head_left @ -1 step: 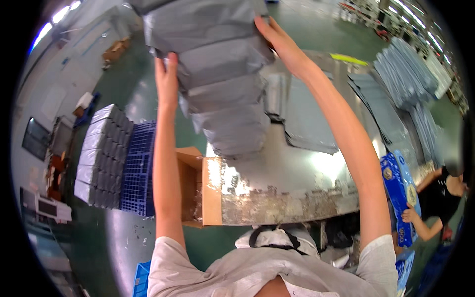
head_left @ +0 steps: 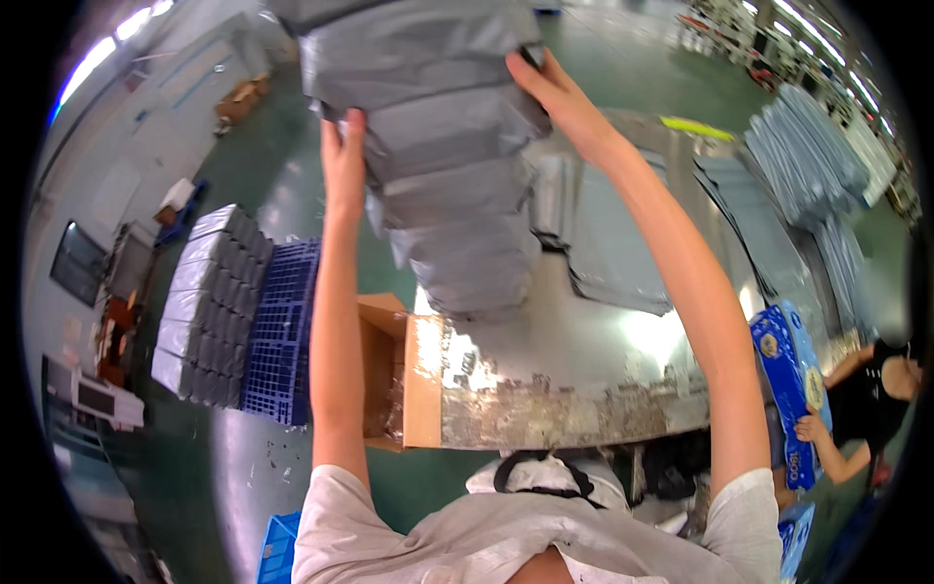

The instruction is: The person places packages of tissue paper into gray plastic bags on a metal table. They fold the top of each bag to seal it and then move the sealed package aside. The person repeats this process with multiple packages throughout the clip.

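Steel table centre frame; my left hand and right hand clasp grey bag stack sides.

One tall stack of grey plastic mailer bags stands on one worn metal table. There is one open cardboard box, one blue plastic pallet and one blue carton. Two of the person's own hands show, plus one other person.
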### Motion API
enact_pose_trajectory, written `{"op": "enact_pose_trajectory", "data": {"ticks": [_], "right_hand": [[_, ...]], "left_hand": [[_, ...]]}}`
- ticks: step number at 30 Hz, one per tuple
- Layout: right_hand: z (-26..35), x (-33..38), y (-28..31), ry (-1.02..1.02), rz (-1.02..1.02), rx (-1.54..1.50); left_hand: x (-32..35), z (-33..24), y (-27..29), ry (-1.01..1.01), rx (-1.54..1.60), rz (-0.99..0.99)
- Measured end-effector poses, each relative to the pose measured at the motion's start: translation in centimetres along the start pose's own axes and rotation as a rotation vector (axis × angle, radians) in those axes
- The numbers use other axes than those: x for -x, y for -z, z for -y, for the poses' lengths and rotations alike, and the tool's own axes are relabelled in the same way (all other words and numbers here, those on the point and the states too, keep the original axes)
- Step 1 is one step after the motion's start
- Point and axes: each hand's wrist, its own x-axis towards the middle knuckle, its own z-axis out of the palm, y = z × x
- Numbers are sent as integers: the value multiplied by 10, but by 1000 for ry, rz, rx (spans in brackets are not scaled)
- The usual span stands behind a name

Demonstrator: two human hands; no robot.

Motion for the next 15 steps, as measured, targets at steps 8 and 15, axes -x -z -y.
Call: {"op": "enact_pose_trajectory", "data": {"ticks": [8, 15], "right_hand": [[-1, -4, -25, 203, -112, 206], [-44, -12, -17, 246, -197, 244]], "left_hand": [[-8, -33, -10, 36, 34, -93], [2, -15, -8, 18, 57, -35]]}}
